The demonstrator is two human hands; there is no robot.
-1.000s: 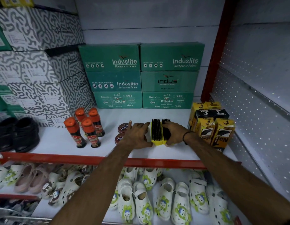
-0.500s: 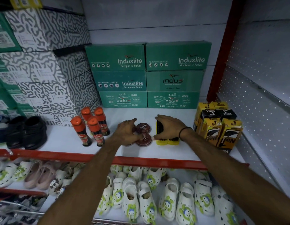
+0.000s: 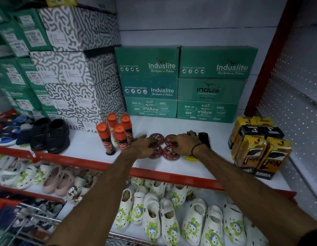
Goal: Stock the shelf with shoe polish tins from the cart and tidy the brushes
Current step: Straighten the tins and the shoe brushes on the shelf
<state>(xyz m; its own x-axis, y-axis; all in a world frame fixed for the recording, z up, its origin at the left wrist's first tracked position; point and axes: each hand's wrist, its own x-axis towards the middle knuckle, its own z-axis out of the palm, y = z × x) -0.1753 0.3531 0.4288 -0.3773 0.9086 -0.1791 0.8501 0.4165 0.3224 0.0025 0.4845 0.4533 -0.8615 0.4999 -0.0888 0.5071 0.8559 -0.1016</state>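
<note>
Several dark red shoe polish tins (image 3: pixel 157 138) lie flat in a tight square block on the white shelf (image 3: pixel 86 144). My left hand (image 3: pixel 141 147) rests on the block's left side, fingers spread over the tins. My right hand (image 3: pixel 184 143) lies on the right side, fingertips touching the right tins (image 3: pixel 170 154). Just right of that hand stand the brushes (image 3: pixel 204 137), black bristles up, with a bit of yellow base showing under my wrist. Neither hand lifts anything.
Orange-capped polish bottles (image 3: pixel 118 135) stand just left of the tins. Yellow and black Venus boxes (image 3: pixel 257 150) are stacked at the right. Green shoe boxes (image 3: pixel 172 82) line the back and black shoes (image 3: pixel 51 134) sit at the left. White clogs (image 3: pixel 168 219) fill the lower shelf, and a wire cart (image 3: pixel 29 221) shows at bottom left.
My right hand has come off the brushes and moved left onto the tins. My left hand slid slightly aside, uncovering more tins, now in a square block.
</note>
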